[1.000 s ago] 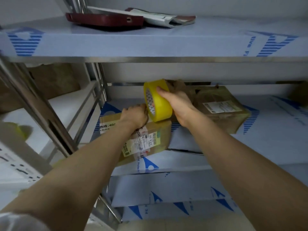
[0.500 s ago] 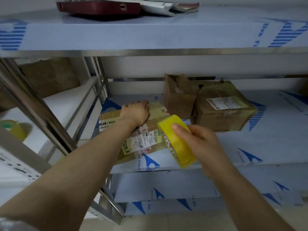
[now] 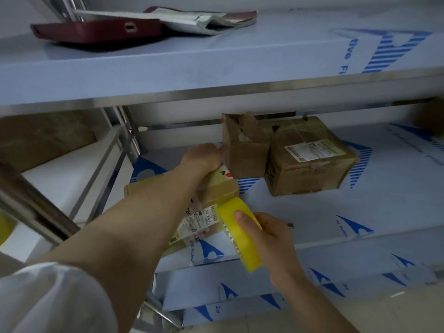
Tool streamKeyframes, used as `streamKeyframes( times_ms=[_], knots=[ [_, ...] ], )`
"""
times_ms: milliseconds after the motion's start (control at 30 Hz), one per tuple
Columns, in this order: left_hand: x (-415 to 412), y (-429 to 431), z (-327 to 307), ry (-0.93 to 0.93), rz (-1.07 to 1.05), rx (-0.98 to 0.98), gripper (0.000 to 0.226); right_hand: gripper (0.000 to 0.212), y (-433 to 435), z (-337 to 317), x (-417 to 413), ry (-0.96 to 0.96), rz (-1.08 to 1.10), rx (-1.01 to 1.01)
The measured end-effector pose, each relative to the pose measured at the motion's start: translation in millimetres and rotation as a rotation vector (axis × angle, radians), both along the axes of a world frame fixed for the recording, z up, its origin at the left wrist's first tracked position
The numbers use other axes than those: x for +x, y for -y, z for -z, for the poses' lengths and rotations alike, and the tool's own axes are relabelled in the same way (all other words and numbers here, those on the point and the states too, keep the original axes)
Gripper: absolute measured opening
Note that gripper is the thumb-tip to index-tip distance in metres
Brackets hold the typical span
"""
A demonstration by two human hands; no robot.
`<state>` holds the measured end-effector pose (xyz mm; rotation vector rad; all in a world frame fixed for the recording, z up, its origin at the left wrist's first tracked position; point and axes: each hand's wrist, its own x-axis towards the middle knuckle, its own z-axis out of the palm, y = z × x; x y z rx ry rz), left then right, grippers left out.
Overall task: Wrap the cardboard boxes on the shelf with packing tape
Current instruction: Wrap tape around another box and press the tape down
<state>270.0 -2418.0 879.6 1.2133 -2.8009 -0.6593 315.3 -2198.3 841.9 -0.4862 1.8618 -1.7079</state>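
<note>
A flat cardboard box (image 3: 217, 192) with white labels lies at the front left of the middle shelf (image 3: 312, 212). My left hand (image 3: 204, 157) reaches over it and curls round its far edge. My right hand (image 3: 271, 239) grips a yellow roll of packing tape (image 3: 236, 230) just in front of the box's near right corner, thumb on the roll's outer face. Behind stand two more boxes: a small torn one (image 3: 245, 150) and a larger labelled one (image 3: 310, 157), touching each other.
The upper shelf (image 3: 216, 63) overhangs the work area and carries a dark red case (image 3: 96, 32) and a grey mailer bag (image 3: 197, 19). A steel upright (image 3: 36, 203) slants at left. Another shelf unit with a brown box (image 3: 43, 138) stands at left.
My right hand brought the tape roll down from the back of the shelf to the box's near right corner. My left hand slid from the box top to its far edge.
</note>
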Motion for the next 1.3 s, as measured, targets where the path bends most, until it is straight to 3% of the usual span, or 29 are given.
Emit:
streamKeyframes(
  times_ms=[67,233,367,400,500,767,900,1000,1133,1167,1267,1300],
  knots=[
    [-5,8,8,-0.017,-0.021,0.042,0.063,0.092,5,3,0,-0.039,-0.008,0.003],
    [-11,15,13,-0.061,-0.062,0.044,0.054,0.08,15,5,2,-0.024,-0.013,-0.013],
    [-4,-12,2,0.094,0.048,-0.393,0.069,0.076,13,4,-1,-0.002,-0.002,0.002],
    [0,-17,1,0.139,0.103,-0.415,0.071,0.073,13,3,-2,-0.004,0.0,0.004],
    [14,-33,11,0.224,0.121,-0.248,0.085,0.074,17,5,-3,-0.018,0.016,-0.001],
    [21,-40,16,0.185,0.078,-0.24,0.102,0.045,16,9,-6,0.035,0.015,-0.013],
    [19,-34,15,0.203,0.109,-0.221,0.097,0.041,17,11,-6,0.018,0.035,-0.01],
    [22,-4,6,0.172,0.005,-0.176,0.094,0.039,14,10,-5,0.059,0.018,-0.026],
    [30,11,5,0.227,0.016,-0.043,0.067,0.04,15,8,-5,0.042,0.023,-0.019],
    [28,11,5,0.217,0.033,-0.062,0.066,0.043,15,9,-6,0.04,0.024,-0.016],
    [25,-1,7,0.071,0.089,-0.437,0.075,0.049,17,9,-5,0.039,0.022,-0.018],
    [26,-11,9,0.066,0.126,-0.442,0.082,0.05,17,8,-5,0.043,0.017,-0.019]
  ],
)
